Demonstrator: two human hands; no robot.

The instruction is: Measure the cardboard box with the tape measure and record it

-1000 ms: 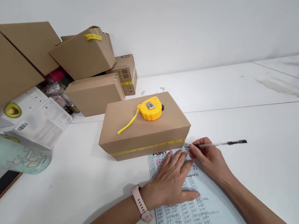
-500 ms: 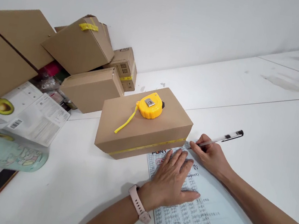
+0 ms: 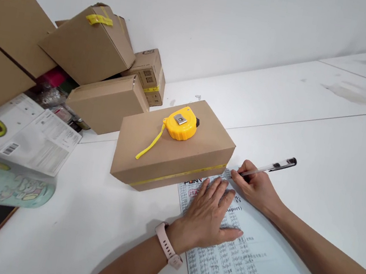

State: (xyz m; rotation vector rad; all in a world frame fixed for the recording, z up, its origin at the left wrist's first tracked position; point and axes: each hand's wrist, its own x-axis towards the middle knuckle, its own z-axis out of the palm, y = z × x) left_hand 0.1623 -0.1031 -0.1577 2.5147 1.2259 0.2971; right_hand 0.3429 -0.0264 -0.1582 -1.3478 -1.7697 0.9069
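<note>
- As the head view shows, the left hand (image 3: 205, 219) lies flat, fingers slightly parted and thumb out, on a printed sheet (image 3: 279, 272).
- The right hand (image 3: 260, 192) pinches a pen (image 3: 268, 167) at the sheet's top.
- The sheet lies on the tabletop (image 3: 84, 232) beside a cardboard box (image 3: 202, 144).

Glossy plastic tape measure (image 3: 181, 130), matt cardboard box (image 3: 173, 154), printed paper (image 3: 273, 267).
</note>
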